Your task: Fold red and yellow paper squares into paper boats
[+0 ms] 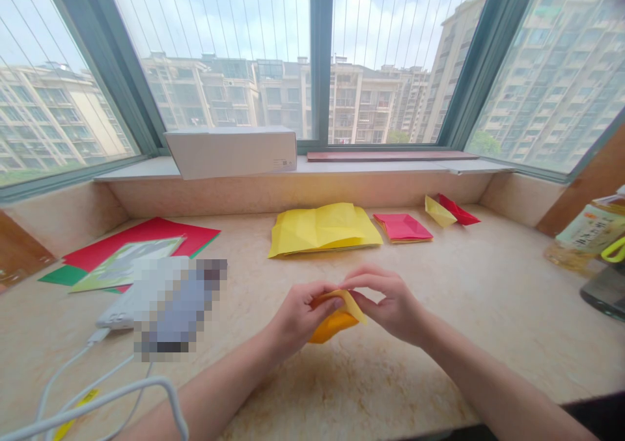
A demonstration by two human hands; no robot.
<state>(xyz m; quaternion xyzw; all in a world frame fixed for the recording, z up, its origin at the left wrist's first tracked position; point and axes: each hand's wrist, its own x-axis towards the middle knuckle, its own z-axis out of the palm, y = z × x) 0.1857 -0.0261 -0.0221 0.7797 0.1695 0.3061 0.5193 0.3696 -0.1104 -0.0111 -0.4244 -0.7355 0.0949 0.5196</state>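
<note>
Between my hands, just above the tabletop, is a folded sheet of paper (336, 327), orange on one side and pale yellow on the other. My left hand (299, 317) grips it from the left, thumb pressed on the paper. From the right, the thumb and fingers of my right hand (390, 301) close on its upper yellow flap. The fingers partly cover the folds. Behind my hands lies a stack of creased yellow paper (322, 229). Beside it is a folded red paper square (403, 227). Farther right stand a yellow paper boat (439, 212) and a red paper boat (459, 210).
At left are red paper sheets (141, 239), a green-and-white packet (122, 265), a white power bank (117, 311) with white cables (168, 389), and a pixelated object (183, 311). A white box (232, 154) sits on the sill; a labelled bottle (588, 229) stands right.
</note>
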